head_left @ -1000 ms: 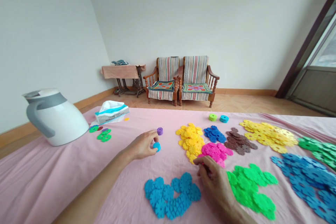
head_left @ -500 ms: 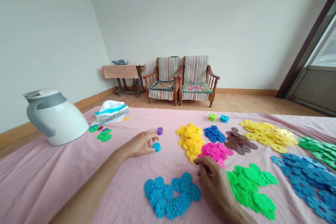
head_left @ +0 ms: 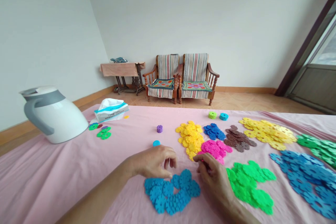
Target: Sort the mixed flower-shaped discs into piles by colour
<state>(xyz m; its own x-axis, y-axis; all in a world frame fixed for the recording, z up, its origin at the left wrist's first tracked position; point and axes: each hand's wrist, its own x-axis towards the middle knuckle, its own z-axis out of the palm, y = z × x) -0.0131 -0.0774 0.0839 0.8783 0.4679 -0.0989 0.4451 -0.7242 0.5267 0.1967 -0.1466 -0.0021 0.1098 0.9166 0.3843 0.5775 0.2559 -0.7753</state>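
Observation:
My left hand [head_left: 157, 161] hovers at the upper edge of a pile of blue flower-shaped plastic discs [head_left: 168, 196], thumb and curled fingers apart and nothing between them. Just behind it a small blue stack of discs [head_left: 156, 143] is partly covered. Farther back stands a purple stack of discs [head_left: 160, 128]. My right hand [head_left: 214, 178] is closed in a pinch beside the pink disc pile [head_left: 215, 149] and the yellow disc pile [head_left: 190, 136]; what its fingertips hold, if anything, is hidden. Bright green discs [head_left: 249, 185] lie to its right.
A white and grey jug [head_left: 65, 119] and a tissue pack [head_left: 111, 111] stand on the pink cloth at left. Dark blue discs [head_left: 214, 132], brown discs [head_left: 238, 140] and larger yellow discs [head_left: 265, 133] lie at right. Two chairs [head_left: 196, 66] stand beyond.
My left hand has left the small blue stack and moved right and nearer, to the blue pile. My right hand has stayed almost in place.

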